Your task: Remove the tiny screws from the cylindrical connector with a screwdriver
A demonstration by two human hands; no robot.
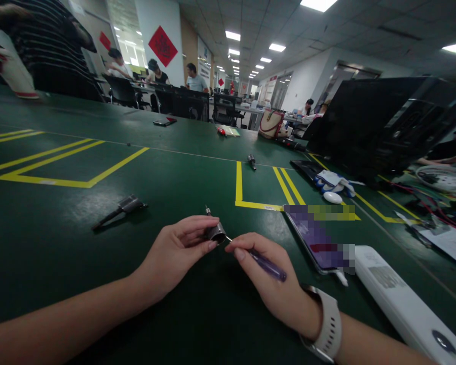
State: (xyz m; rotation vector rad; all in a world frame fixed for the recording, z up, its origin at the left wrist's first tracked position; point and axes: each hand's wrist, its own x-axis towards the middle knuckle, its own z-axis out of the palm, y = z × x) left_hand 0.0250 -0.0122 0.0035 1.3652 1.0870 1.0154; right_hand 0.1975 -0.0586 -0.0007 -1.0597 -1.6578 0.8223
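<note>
My left hand [182,243] grips a small dark metal cylindrical part [216,233], its thin shaft pointing away from me and its open end facing my right hand. In my right hand [268,263] is a screwdriver with a purple handle [269,266]. Its thin metal tip meets the rim of the cylindrical part; whether it goes inside I cannot tell. To the left lies a dark tool-like piece with a thick round head and long shaft [122,209]. A smaller similar metal part [252,161] rests farther back.
Right of my hand lie a phone [307,238] and a long white device [403,299]. Behind them are a white oval object [332,197], a blue-and-white cloth bundle [334,180] and a large black computer case [372,121]. Yellow tape marks the green table [167,172]. People sit beyond.
</note>
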